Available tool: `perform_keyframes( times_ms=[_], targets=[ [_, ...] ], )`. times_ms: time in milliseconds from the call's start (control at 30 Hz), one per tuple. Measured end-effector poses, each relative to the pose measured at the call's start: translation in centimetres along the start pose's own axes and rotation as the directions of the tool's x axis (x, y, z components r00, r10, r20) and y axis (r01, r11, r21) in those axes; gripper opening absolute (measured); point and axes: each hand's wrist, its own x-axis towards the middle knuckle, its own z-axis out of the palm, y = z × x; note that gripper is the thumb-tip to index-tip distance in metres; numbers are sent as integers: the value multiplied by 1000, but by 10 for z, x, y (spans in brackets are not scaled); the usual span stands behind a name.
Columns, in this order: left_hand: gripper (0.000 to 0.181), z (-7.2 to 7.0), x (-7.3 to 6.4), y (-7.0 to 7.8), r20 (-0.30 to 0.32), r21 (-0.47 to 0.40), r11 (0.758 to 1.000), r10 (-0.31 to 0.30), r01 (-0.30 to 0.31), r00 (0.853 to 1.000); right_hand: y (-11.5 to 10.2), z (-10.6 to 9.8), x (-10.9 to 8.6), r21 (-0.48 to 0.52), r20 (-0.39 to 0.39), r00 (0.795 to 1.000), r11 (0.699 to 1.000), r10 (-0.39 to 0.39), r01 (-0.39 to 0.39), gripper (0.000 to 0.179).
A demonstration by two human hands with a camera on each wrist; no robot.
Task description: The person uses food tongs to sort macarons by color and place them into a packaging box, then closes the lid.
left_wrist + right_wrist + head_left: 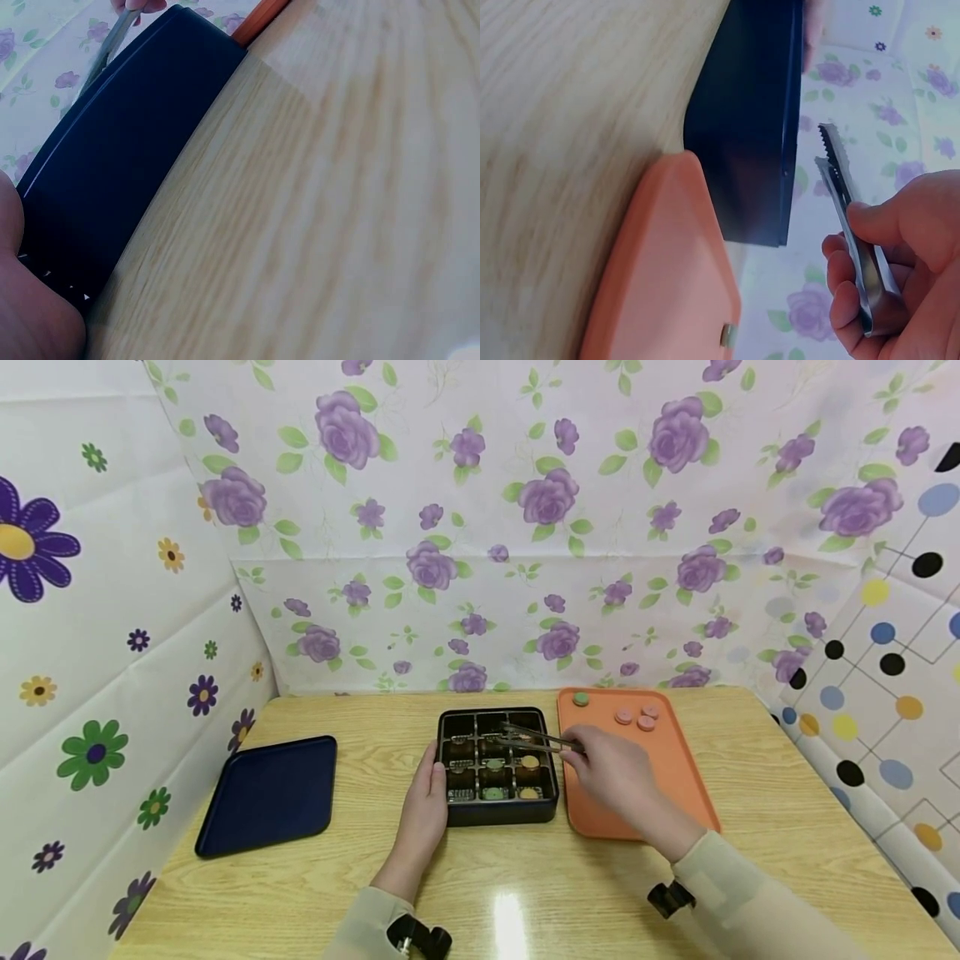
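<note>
A black divided box (501,812) sits mid-table, with green macarons (494,794) and yellow macarons (529,762) in its front middle and right compartments. My left hand (424,806) rests along the box's left wall, fingers extended. My right hand (611,768) holds metal tongs (864,277) between thumb and curled fingers. Over the box's back compartments, the tongs' tips stand apart; in the right wrist view nothing shows between them. Right of the box, an orange tray (660,793) carries a green macaron (581,699) and several pink macarons (647,723).
A dark blue tray (273,797) lies at the left of the wooden table (480,877). Flowered cloth (495,610) stands behind the table and along its left side, with a dotted cloth (885,710) on the right. The orange tray's left edge lies close beside the box.
</note>
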Motion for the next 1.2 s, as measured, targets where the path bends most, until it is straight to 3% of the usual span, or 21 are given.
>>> perform_keyframes(
  times_ms=[200,533,833,1200],
  targets=[
    [57,0,0,0,-1,2,1000,1,-1,1000,13,-11,2,16,-11,998,998,55,-55,28],
    [57,0,2,-2,-13,11,1000,22,-22,1000,42,-26,8,3,-82,995,998,62,-62,26],
    [58,0,1,-2,-8,10,1000,14,-14,1000,75,-27,15,-16,-61,989,991,135,-136,22],
    [58,0,1,-3,-3,10,1000,8,-8,1000,102,-24,23,-63,-16,979,977,204,-205,29]
  ],
)
